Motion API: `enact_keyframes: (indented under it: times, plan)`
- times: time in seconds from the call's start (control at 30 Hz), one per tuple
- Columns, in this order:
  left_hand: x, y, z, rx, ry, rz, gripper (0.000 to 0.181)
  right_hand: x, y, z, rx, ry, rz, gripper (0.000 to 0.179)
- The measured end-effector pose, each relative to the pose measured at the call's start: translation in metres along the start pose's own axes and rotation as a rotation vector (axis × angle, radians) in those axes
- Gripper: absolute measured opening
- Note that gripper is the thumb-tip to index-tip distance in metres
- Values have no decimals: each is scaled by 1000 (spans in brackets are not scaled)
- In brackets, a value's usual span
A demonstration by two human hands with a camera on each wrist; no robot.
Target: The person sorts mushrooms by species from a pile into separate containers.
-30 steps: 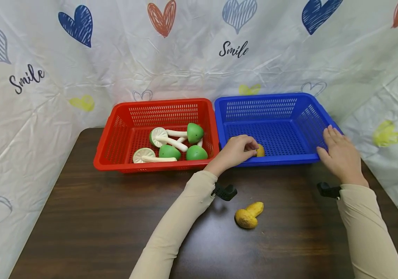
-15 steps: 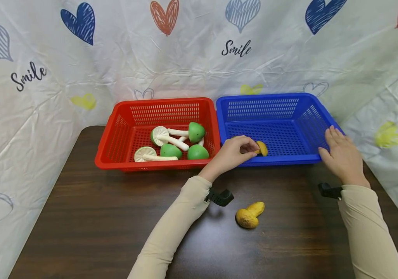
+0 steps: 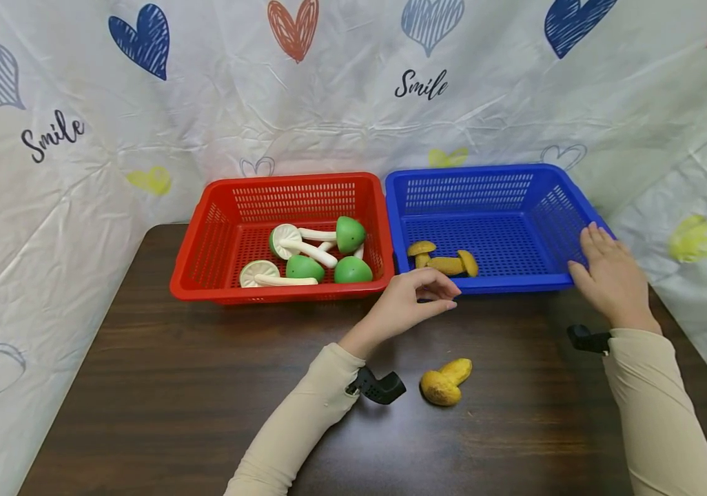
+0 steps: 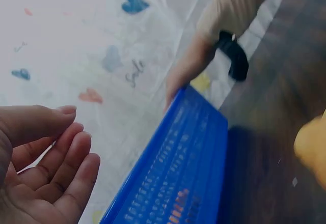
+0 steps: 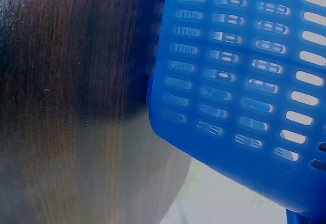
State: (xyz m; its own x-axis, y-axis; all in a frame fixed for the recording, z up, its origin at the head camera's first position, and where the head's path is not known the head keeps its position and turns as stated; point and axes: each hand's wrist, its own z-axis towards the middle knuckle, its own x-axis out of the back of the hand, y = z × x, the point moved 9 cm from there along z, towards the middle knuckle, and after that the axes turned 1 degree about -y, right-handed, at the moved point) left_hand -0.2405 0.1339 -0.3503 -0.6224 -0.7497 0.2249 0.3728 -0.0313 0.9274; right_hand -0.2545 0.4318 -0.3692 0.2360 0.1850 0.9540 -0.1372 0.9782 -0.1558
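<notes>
My left hand [image 3: 418,296] is above the table just in front of the blue basket [image 3: 490,284], fingers loosely bent with nothing between them; the left wrist view shows the same bare fingers [image 4: 76,170]. Two yellow-brown mushrooms lie inside the basket's near left corner, one mushroom with its cap up [image 3: 422,249] and one mushroom on its side [image 3: 453,265]. On the table, nearer to me, lies another yellow mushroom [image 3: 443,386]. My right hand [image 3: 614,279] rests with straight fingers on the basket's right rim. The right wrist view shows only the slotted basket wall [image 5: 219,81] and table.
A red basket [image 3: 279,296] stands directly left of the blue one, with several green-capped, white-stemmed mushrooms [image 3: 353,270] in it. Behind both baskets hangs a white cloth [image 3: 341,103] printed with hearts. The dark wooden table [image 3: 205,386] extends toward me.
My left hand has let go of the mushroom in the blue basket and drawn back over the near rim. The right hand stays on the basket's right rim.
</notes>
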Motion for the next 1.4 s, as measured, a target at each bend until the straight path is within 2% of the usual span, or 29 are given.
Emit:
enact_keyframes:
  times: [0.23, 0.43, 0.77, 1.03, 1.2, 1.4]
  plan:
    - [-18, 1, -18, 7, -61, -20, 16, 0, 0, 2, 10, 1, -8, 59]
    - [-26, 0, -31, 24, -82, 1, 17, 1, 0, 2, 9, -1, 8, 60]
    - [-33, -21, -51, 83, -91, -5, 16, 2, 1, 4, 13, 4, 6, 60]
    - [-36, -41, -64, 136, -66, 20, 17, 1, 0, 4, 7, 1, -1, 60]
    - [-38, -49, -72, 153, -69, 89, 19, 1, 0, 4, 11, 2, -2, 59]
    - [-48, -53, -75, 129, -145, 268, 26, 1, -1, 4, 15, 4, -3, 59]
